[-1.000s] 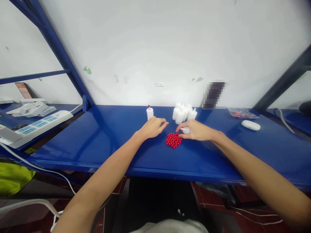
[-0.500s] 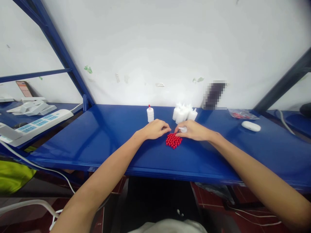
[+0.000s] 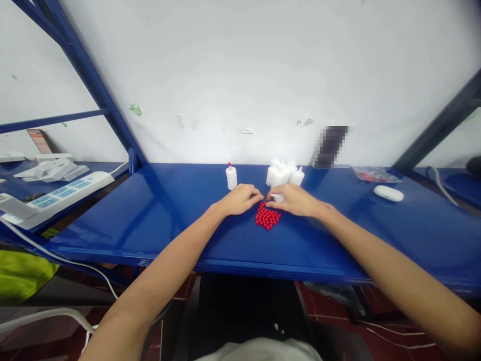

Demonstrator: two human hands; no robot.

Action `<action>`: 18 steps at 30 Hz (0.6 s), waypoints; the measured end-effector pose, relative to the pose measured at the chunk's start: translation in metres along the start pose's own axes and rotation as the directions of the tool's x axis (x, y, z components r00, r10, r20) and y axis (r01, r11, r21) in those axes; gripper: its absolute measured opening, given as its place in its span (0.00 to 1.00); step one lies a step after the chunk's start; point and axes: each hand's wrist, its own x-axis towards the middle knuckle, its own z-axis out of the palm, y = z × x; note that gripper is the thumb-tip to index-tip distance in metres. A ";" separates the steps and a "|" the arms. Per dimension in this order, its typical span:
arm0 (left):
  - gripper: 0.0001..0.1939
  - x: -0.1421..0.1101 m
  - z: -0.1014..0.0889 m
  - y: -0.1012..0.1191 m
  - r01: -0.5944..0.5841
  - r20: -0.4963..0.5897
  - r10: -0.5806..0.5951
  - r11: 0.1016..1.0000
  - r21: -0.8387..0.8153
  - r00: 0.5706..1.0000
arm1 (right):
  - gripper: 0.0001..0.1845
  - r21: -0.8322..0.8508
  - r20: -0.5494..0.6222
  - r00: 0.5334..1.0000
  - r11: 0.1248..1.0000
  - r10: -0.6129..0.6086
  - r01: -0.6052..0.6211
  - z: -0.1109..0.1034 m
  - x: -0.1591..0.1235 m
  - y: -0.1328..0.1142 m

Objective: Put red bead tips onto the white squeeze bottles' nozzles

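Red caps (image 3: 267,218) lie in a loose pile on the blue tabletop (image 3: 176,220), just your side of both hands; your right hand (image 3: 296,198) has its fingers around a white bottle (image 3: 277,197), nozzle pointing left; your left hand (image 3: 240,199) has thumb and forefinger drawn together by the pile's far end, too small in view to tell whether they pinch a cap; a brushing knuckle could scatter the caps, which seem light enough to roll; swinging the right hand back might topple the bunched bottles (image 3: 280,175) behind it, and the left sits near the upright capped bottle (image 3: 231,179); the front edge is well apart from the pile; your widest room for moving looks leftward, since a white case (image 3: 388,193) lies off to the right.
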 end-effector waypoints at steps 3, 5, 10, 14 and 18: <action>0.16 0.000 0.000 0.001 -0.016 0.014 0.015 1.000 0.012 1.000 | 0.16 -0.023 0.015 1.000 1.000 0.012 -0.012 -0.003 -0.002 0.000; 0.17 0.000 0.000 0.003 -0.023 0.025 0.023 0.999 0.022 0.999 | 0.17 -0.014 0.015 1.000 1.000 0.009 -0.009 -0.004 -0.004 -0.001; 0.18 0.001 0.003 0.008 0.033 0.001 -0.033 0.999 0.042 0.999 | 0.19 0.079 -0.027 1.000 0.997 0.003 0.000 -0.006 -0.006 -0.001; 0.17 0.006 0.004 0.014 0.067 0.021 -0.066 0.997 -0.028 0.998 | 0.19 0.155 -0.117 0.991 0.987 0.059 -0.041 -0.013 -0.009 0.000; 0.15 0.014 0.004 0.018 0.096 0.075 -0.084 0.981 -0.170 0.994 | 0.17 0.219 -0.289 0.950 0.974 0.115 -0.051 -0.024 -0.013 -0.003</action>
